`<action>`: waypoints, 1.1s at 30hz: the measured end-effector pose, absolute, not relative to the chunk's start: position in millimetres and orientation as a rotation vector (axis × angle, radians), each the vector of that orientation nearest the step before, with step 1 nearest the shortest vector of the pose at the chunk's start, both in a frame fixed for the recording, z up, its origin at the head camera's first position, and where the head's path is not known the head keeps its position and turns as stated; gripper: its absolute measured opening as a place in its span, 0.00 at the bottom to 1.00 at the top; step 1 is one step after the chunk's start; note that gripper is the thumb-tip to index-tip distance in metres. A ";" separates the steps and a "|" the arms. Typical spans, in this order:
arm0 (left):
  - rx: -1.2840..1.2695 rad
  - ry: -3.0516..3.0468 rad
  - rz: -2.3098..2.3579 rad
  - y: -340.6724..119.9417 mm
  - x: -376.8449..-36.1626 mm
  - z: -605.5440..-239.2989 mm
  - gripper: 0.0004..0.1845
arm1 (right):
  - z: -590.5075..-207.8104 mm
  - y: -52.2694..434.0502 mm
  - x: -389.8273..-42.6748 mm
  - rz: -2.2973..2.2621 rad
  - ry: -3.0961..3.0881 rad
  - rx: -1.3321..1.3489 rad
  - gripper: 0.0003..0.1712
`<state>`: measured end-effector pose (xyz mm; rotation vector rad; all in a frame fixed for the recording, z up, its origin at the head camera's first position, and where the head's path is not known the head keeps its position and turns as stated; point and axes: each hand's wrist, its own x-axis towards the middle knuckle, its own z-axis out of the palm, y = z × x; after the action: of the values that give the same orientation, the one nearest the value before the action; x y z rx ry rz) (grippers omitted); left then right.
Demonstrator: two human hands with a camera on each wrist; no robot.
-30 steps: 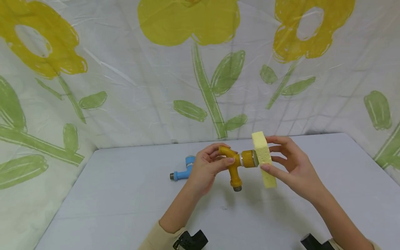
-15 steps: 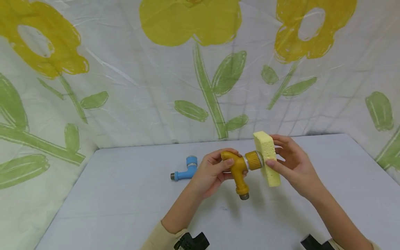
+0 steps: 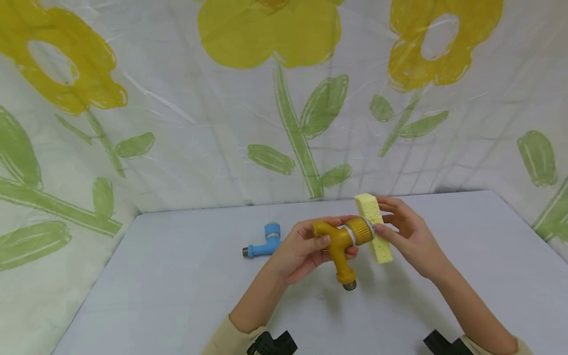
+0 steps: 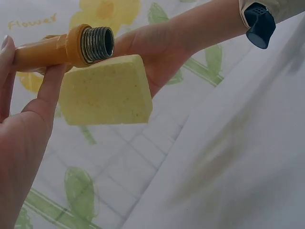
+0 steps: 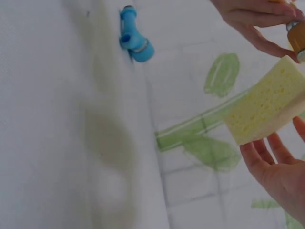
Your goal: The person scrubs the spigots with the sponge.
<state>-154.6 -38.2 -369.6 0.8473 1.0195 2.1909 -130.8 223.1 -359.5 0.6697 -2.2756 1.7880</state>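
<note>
My left hand [image 3: 303,249] grips a yellow plastic tap [image 3: 340,246] by its body, above the table. The tap's threaded metal end points down toward me, and its ribbed knob faces right; the thread shows plainly on the tap [image 4: 97,45] in the left wrist view. In my right hand [image 3: 408,236] a pale yellow sponge [image 3: 382,246] is pinched between thumb and fingers. The sponge stands on edge just behind and beside the knob; whether they touch is hard to tell. Part of the sponge is hidden by the knob and thumb.
A blue tap [image 3: 266,241] lies on the white table [image 3: 168,276], left of my left hand. Behind the table's far edge hangs a white sheet [image 3: 199,162] painted with yellow flowers and green leaves.
The tap has turned in my left hand, its threaded end swinging down and rightward toward me. The sponge first shifted right, then back left and slightly lower, staying close to the knob.
</note>
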 end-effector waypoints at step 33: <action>0.814 1.703 1.977 -34.9 -176.1 -357.2 0.19 | -356.5 257.2 -140.5 1.814 -2.292 0.449 0.24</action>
<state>-176.1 -34.9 -357.2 0.8136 1.7035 1.9773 -140.5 257.2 -356.5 0.4490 -2.2916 1.8140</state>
